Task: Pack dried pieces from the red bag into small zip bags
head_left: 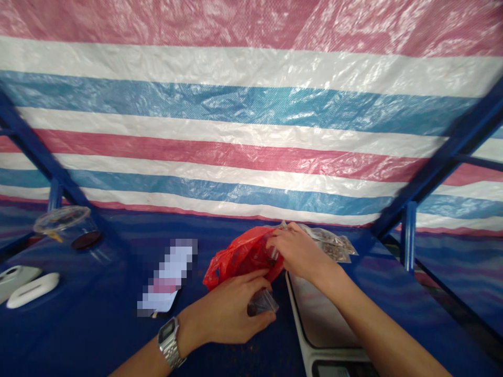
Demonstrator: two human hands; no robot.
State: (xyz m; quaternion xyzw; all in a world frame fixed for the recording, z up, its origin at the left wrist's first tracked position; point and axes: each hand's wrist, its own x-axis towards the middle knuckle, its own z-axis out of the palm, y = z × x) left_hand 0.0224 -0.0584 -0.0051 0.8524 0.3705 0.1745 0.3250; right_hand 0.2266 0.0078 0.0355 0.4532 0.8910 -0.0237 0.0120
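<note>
Head view: left hand point(226, 309) pinching small clear plastic bag point(263, 302) just below red plastic bag point(239, 260), its edge gripped by right hand point(301, 252); clear packets point(334, 243) behind, weighing scale point(318, 309) beside, on blue bench point(78, 324).

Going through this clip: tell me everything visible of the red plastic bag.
The red plastic bag is thin, glossy, translucent film, crumpled into a bunch, lying on the blue surface. Its handles cannot be made out. The right hand lies over its right end, fingers on its edge; the left hand sits just below it.
</note>
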